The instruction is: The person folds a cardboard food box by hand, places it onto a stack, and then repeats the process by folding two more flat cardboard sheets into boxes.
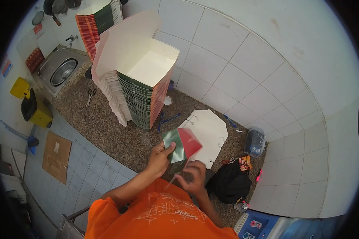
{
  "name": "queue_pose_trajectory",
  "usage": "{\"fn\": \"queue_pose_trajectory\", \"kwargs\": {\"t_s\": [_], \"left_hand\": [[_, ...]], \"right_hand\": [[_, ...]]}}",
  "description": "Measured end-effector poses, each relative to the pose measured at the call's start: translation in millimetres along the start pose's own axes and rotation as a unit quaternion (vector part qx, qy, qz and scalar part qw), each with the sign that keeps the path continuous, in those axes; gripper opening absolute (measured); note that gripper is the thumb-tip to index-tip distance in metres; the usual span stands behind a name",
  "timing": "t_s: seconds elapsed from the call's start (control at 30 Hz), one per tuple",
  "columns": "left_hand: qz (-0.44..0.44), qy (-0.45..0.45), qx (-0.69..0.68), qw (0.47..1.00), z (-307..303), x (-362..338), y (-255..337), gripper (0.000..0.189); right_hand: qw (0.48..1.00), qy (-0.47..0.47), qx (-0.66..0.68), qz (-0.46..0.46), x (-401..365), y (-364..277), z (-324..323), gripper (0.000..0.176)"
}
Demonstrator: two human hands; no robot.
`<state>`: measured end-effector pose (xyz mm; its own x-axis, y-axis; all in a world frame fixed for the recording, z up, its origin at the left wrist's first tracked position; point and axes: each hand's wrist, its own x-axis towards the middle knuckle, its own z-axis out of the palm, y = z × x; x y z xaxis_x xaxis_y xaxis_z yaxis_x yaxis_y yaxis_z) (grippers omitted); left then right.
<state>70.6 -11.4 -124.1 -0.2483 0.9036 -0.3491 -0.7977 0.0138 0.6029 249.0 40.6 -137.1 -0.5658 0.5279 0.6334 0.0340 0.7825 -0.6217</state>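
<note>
My left hand holds a green and red card piece by its green side, thumb on top. Just below the piece's red part, my right hand has its fingers curled and is blurred; a thin strip shows by its fingertips, and I cannot make out what it grips. Behind the hands, a flat white cut card sheet lies on the speckled counter. A tall stack of nested green and red boxes stands on the counter, with its top box open and white inside.
Another box stack stands farther back. Scissors and blue pens lie on the counter. A black bag and a clear plastic container are at the right. The sink is at the far left.
</note>
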Motion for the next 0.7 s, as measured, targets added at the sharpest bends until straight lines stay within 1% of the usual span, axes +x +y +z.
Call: {"fn": "queue_pose_trajectory", "kwargs": {"t_s": [0.03, 0.07, 0.1, 0.13, 0.2, 0.23, 0.27, 0.3, 0.33, 0.37, 0.4, 0.43, 0.47, 0.5, 0.53, 0.57, 0.6, 0.67, 0.7], "left_hand": [[0.046, 0.015, -0.028, 0.998, 4, 4, -12, 0.021], [0.092, 0.030, -0.058, 0.994, 7, 8, -27, 0.021], [0.154, 0.072, 0.010, 0.985, 0, 19, -50, 0.015], [0.154, 0.073, 0.009, 0.985, 5, 19, -52, 0.015], [0.258, 0.125, 0.154, 0.946, 17, 14, -49, 0.016], [0.217, 0.098, 0.117, 0.964, 27, 9, -47, 0.020], [0.217, 0.097, 0.116, 0.964, 21, 11, -52, 0.020], [0.233, 0.070, 0.173, 0.954, 14, 13, -51, 0.021], [0.248, 0.044, 0.231, 0.940, 8, 15, -49, 0.023], [0.199, 0.039, 0.178, 0.963, 1, 17, -46, 0.025], [0.199, 0.038, 0.179, 0.963, 10, 12, -34, 0.025], [0.209, 0.041, 0.173, 0.962, 20, 7, -21, 0.026], [0.217, 0.044, 0.166, 0.961, 25, 3, -16, 0.027], [0.184, 0.049, 0.141, 0.972, 17, 9, -36, 0.030], [0.201, 0.027, 0.143, 0.969, 26, 4, -40, 0.032], [0.219, 0.029, 0.203, 0.954, 18, 6, -45, 0.032], [0.236, 0.031, 0.262, 0.935, 14, 8, -44, 0.032], [0.247, 0.023, 0.244, 0.938, 12, 12, -44, 0.032], [0.254, 0.013, 0.226, 0.940, 15, 13, -42, 0.033]], "right_hand": [[0.997, 0.002, -0.072, -0.038, -4, 4, 10, 0.045], [0.997, 0.002, -0.074, -0.036, -6, 10, 11, 0.045], [0.995, -0.002, -0.098, -0.032, -1, 15, 12, 0.046], [0.992, -0.006, -0.121, -0.027, 6, 18, 13, 0.048], [0.992, -0.004, -0.125, -0.013, 18, 22, 14, 0.049], [0.994, 0.021, -0.110, 0.017, 25, 23, 13, 0.050], [0.994, 0.044, -0.095, 0.045, 30, 24, 12, 0.052], [0.994, 0.065, -0.054, 0.072, 35, 23, 10, 0.048], [0.994, 0.064, -0.054, 0.069, 36, 23, 6, 0.048], [0.998, 0.005, -0.021, 0.052, 35, 22, 0, 0.044], [0.998, -0.053, 0.011, 0.035, 35, 20, -4, 0.040], [0.998, -0.059, 0.015, 0.027, 39, 10, -1, 0.031], [0.998, -0.056, 0.015, 0.029, 38, 11, 2, 0.031], [0.999, -0.025, -0.021, 0.033, 37, 16, 4, 0.028], [0.998, 0.005, -0.057, 0.036, 39, 17, 6, 0.026], [0.997, 0.025, -0.057, 0.052, 43, 17, 7, 0.023], [0.997, 0.023, -0.055, 0.049, 44, 16, 9, 0.023], [0.995, 0.072, -0.024, 0.060, 46, 16, 11, 0.023], [0.996, 0.071, -0.023, 0.058, 47, 16, 11, 0.023]]}}
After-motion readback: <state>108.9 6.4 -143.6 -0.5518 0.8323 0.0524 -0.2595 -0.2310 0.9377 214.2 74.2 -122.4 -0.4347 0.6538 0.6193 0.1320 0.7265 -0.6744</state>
